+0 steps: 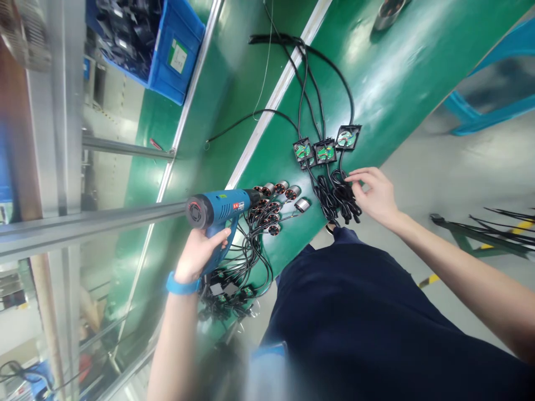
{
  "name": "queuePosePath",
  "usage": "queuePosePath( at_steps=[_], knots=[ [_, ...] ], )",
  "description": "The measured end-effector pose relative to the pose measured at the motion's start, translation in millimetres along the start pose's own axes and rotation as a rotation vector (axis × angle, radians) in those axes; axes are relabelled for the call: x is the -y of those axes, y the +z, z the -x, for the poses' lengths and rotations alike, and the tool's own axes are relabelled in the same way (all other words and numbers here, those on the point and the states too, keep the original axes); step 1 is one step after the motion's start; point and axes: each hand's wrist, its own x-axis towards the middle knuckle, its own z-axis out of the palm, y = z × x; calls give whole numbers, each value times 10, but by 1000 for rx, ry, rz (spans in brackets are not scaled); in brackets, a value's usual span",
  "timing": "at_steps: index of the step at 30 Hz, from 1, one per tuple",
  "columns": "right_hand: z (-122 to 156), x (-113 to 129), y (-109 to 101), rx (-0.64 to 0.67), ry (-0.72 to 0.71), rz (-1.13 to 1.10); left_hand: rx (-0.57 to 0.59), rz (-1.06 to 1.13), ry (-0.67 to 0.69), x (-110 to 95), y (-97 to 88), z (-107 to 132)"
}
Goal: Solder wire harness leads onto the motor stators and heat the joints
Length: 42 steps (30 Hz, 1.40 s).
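My left hand (pixel 203 250), with a blue band at the wrist, is wrapped round the handle of a blue heat gun (pixel 225 207). The gun's dark nozzle points right, over several round metal motor parts (pixel 293 192) with cables. My right hand (pixel 374 192) is at the right edge of the green table, fingers stretched out and thumb apart. Its fingertips are beside the coiled black cables (pixel 345 201); whether they touch is unclear. Above the coils lie open black housings (pixel 325 151) with green circuit boards and wires, one housing (pixel 348 137) sitting apart on the right.
A blue bin (pixel 178 58) of black parts stands at the upper left. Metal frame bars (pixel 125 223) cross the left side. Black cables (pixel 246 250) with boards bunch below the gun. A blue stool (pixel 472 114) is at the right, and a metal cylinder (pixel 388 14) lies at the top.
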Motion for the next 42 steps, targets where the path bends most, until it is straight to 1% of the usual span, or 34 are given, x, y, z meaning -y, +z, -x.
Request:
queuePosePath(
  at_steps=[6, 13, 18, 20, 24, 26, 34, 38, 42],
  knots=[
    [2, 9, -26, -13, 16, -10, -12, -142, 29, 40, -6, -24],
    [24, 7, -48, -19, 24, -17, -55, -71, 52, 39, 52, -27],
    [38, 34, -41, -24, 26, -18, -80, -83, 86, 30, 103, -32],
    [43, 41, -42, -23, 26, -18, -64, -41, 74, 28, 119, -7],
    [66, 39, -47, -15, 43, -10, 3, 72, 26, 36, 161, 80],
    [79, 31, -43, -10, 56, -7, 16, 91, 11, 44, 186, 118],
    [97, 21, -9, -11, 67, -6, 11, 63, 55, 36, 252, 125],
    [102, 16, -26, -40, 53, -23, 20, 64, 56, 9, 265, 111],
    [126, -3, -54, -45, 78, -21, 28, 45, 64, -9, 278, 108]
  ],
)
